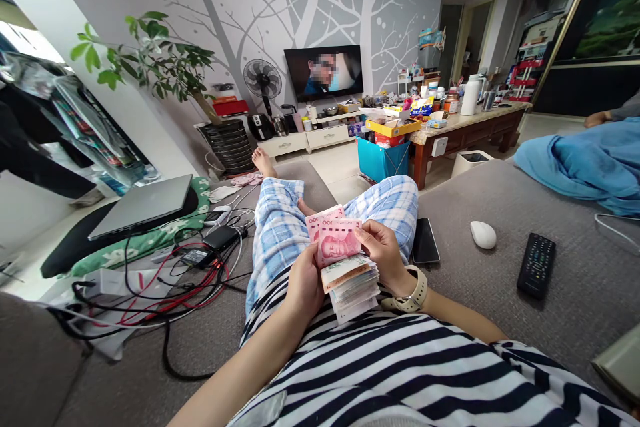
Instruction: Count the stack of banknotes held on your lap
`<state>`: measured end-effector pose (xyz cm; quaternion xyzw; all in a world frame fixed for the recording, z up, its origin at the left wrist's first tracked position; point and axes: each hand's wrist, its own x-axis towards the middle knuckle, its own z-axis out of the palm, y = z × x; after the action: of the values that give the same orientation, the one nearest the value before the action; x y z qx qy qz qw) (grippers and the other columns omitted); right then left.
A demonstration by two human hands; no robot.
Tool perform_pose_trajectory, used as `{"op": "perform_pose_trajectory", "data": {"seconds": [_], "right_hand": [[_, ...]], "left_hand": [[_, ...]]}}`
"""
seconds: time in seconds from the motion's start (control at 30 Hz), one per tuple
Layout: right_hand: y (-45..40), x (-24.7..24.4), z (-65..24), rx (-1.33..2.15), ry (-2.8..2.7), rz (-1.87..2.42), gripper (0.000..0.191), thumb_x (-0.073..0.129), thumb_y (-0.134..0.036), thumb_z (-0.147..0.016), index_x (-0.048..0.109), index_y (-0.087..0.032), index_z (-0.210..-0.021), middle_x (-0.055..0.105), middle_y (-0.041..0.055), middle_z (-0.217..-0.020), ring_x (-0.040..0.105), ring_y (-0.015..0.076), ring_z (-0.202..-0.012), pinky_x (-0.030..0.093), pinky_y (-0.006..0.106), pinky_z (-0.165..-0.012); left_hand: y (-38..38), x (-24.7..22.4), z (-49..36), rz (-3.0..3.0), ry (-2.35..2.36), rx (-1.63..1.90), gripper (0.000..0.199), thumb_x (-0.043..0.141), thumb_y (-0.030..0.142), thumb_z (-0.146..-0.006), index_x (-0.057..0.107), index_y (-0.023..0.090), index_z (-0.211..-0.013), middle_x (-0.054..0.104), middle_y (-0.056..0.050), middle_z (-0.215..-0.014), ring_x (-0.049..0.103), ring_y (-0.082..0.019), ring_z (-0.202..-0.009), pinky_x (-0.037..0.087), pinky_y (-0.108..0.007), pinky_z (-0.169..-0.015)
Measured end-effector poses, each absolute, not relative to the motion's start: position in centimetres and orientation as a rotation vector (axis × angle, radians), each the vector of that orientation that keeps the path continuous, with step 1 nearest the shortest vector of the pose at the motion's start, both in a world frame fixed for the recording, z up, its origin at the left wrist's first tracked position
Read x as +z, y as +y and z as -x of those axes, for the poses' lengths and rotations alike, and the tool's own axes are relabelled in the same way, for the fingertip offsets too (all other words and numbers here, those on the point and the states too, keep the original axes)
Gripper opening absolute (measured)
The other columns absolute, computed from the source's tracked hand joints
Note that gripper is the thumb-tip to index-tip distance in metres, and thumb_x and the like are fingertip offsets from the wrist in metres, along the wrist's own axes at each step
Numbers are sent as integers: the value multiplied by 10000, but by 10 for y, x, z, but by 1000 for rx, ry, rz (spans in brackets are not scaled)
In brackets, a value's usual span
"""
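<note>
A thick stack of banknotes (351, 285) is held above my lap, its lower part fanned into many pale edges. My left hand (305, 282) is closed round the stack's left side. Pink 100 notes (339, 244) stand up at the top of the stack, at least two of them overlapping. My right hand (384, 250), with a beige watch on its wrist, pinches the right edge of the front pink note between thumb and fingers. Below the pink notes lies an orange-brown and green note.
Right of my legs, a black phone (426, 241), a white mouse (483, 235) and a black remote (537, 265) lie on the grey sofa. Tangled cables (200, 267) and a laptop (143, 205) are at the left. A blue cloth (585, 157) lies at the far right, near another person's hand.
</note>
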<state>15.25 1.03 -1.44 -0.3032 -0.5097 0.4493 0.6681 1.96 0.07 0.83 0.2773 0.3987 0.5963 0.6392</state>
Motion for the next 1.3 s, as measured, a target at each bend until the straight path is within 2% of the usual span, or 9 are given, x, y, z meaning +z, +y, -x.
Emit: {"op": "perform_pose_trajectory", "data": {"seconds": [0.2,0.37,0.57,0.67,0.73,0.83,0.9,1.1,1.3], "right_hand": [[8,-10,-152,1032,-1154,697,322,629,-437,-810,500,-203,-629,376,-55,-543,297,101,-507,243,256,-487],[9,-9,-152,1020,-1153,687,303,624,-421,-810,517,-197,-637,412,-50,-559,319,98,-511,262,254,-494],[12,-10,-153,1036,-1102,689,277,623,-388,-809,524,-193,-640,413,-50,-561,327,95,-513,263,250,-489],[14,-6,-154,1068,-1077,668,271,635,-385,-796,534,-189,-639,423,-50,-566,332,94,-516,275,248,-490],[15,-4,-154,1087,-1054,659,273,649,-391,-779,537,-187,-636,446,-45,-577,353,97,-527,297,247,-503],[17,-3,-152,1117,-992,652,296,682,-408,-743,528,-188,-619,454,-44,-570,370,98,-526,317,244,-507],[18,-4,-152,1141,-955,651,314,710,-421,-717,521,-191,-614,446,-49,-555,371,97,-513,323,242,-497],[18,-3,-153,1136,-941,630,305,733,-430,-709,558,-188,-645,494,-38,-582,407,104,-528,356,244,-510],[10,5,-154,1053,-1038,664,270,710,-434,-729,592,-192,-703,549,-24,-636,467,129,-580,399,263,-560]], "left_hand": [[-3,11,-19,-717,1027,1407,96,621,229,-666,623,181,-583,595,18,-504,506,-134,-466,449,-253,-520],[-3,9,-18,-729,985,1400,84,624,231,-674,629,190,-601,634,4,-573,544,-152,-544,442,-244,-526],[-1,5,-14,-822,949,1430,139,636,220,-664,585,193,-537,603,10,-560,508,-137,-538,461,-246,-572],[-3,8,-10,-859,875,1385,33,645,203,-652,639,198,-620,622,8,-614,511,-137,-550,458,-244,-567],[-5,12,-7,-865,849,1337,64,638,195,-646,679,207,-693,634,2,-641,512,-141,-552,442,-239,-531],[-9,18,-5,-891,837,1318,52,632,172,-624,635,211,-590,575,14,-566,462,-125,-513,389,-214,-464],[-10,21,-4,-916,831,1316,125,628,177,-619,576,206,-509,542,20,-535,440,-118,-507,377,-209,-451],[-12,23,-6,-967,802,1286,96,624,242,-630,591,177,-566,627,-2,-662,551,-147,-637,468,-244,-571],[-11,20,-8,-919,836,1284,140,579,303,-670,642,180,-692,671,-26,-694,571,-171,-616,437,-251,-496]]}}
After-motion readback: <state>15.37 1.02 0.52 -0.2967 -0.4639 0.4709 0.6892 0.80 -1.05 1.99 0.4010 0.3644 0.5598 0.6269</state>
